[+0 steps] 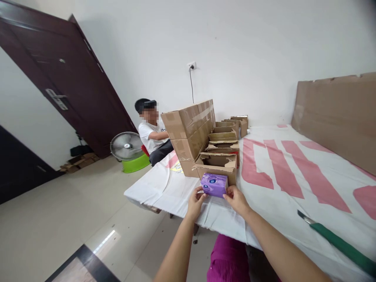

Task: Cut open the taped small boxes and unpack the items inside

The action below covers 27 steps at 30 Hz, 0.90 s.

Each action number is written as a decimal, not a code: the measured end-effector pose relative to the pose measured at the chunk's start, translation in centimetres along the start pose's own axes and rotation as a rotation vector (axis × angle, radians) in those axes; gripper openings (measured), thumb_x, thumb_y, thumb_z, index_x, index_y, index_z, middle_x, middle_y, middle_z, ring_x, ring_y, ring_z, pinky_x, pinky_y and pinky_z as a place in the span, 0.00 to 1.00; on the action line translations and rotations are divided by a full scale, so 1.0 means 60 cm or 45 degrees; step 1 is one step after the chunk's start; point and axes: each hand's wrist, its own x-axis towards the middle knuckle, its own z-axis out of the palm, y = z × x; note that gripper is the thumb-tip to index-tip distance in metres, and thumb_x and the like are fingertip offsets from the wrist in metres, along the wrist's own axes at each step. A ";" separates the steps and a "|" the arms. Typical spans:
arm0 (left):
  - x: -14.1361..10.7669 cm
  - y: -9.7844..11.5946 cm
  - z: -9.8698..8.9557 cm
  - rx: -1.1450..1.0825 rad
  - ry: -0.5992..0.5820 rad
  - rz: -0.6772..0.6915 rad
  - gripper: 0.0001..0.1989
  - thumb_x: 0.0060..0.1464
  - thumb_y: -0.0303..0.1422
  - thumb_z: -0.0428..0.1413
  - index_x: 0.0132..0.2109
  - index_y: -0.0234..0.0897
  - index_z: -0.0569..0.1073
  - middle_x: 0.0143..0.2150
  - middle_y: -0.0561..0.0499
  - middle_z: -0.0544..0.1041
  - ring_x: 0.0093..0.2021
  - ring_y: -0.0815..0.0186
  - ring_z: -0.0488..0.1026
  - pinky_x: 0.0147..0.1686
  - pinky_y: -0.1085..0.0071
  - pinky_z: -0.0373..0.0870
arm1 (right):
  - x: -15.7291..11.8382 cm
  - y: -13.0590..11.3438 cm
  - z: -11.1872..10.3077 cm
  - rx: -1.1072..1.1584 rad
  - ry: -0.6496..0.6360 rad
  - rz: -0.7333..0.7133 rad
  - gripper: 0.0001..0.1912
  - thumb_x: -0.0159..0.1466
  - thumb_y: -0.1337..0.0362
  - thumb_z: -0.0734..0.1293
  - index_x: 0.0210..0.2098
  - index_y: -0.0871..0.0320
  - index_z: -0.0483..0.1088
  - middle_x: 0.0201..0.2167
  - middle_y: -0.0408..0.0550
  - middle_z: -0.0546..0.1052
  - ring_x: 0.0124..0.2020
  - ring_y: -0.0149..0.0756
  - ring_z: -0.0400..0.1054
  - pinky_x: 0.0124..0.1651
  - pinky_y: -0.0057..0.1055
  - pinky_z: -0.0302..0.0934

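Observation:
A purple pack of tissues (216, 185) with dark blue round marks is at the near edge of the table, right in front of an open cardboard box (216, 170). My left hand (196, 201) grips its left end between thumb and fingers. At the opposite end, my right hand (235, 199) pinches the lower right corner. The pack looks level; whether it rests on the cloth or is held just above it, I cannot tell. More open cardboard boxes (222, 136) run in a row behind the nearest one.
Stacked closed cartons (192, 129) stand left of the row. A green-handled knife (337, 239) lies at the right on the white and pink tablecloth (276, 231). A large cardboard sheet (337, 121) leans far right. Beyond the cartons sits a person (151, 137) beside a fan (126, 146).

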 end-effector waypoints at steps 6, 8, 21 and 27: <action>-0.001 -0.002 -0.001 0.003 -0.001 -0.004 0.24 0.45 0.41 0.64 0.48 0.36 0.71 0.44 0.45 0.77 0.39 0.62 0.76 0.43 0.66 0.71 | 0.000 0.001 0.001 0.012 -0.010 0.004 0.08 0.54 0.60 0.66 0.30 0.54 0.64 0.29 0.46 0.74 0.30 0.36 0.68 0.36 0.34 0.63; -0.001 -0.002 -0.001 0.003 -0.005 -0.005 0.24 0.46 0.41 0.64 0.49 0.36 0.71 0.44 0.45 0.78 0.40 0.62 0.76 0.44 0.66 0.71 | 0.000 0.002 0.002 0.011 -0.008 0.007 0.08 0.54 0.60 0.66 0.30 0.54 0.63 0.29 0.46 0.74 0.30 0.36 0.68 0.36 0.35 0.63; -0.002 0.002 -0.001 0.010 -0.009 -0.001 0.25 0.45 0.41 0.64 0.49 0.35 0.72 0.45 0.44 0.78 0.41 0.61 0.77 0.45 0.65 0.71 | 0.000 0.003 0.001 -0.003 -0.016 0.002 0.08 0.55 0.60 0.67 0.30 0.55 0.64 0.28 0.44 0.74 0.29 0.35 0.68 0.35 0.33 0.63; -0.001 0.002 -0.001 0.019 -0.012 -0.001 0.25 0.45 0.41 0.64 0.49 0.35 0.71 0.45 0.44 0.78 0.40 0.61 0.77 0.45 0.65 0.71 | 0.001 0.005 0.001 -0.023 -0.019 0.004 0.08 0.55 0.60 0.67 0.31 0.55 0.64 0.30 0.45 0.75 0.29 0.35 0.68 0.36 0.33 0.64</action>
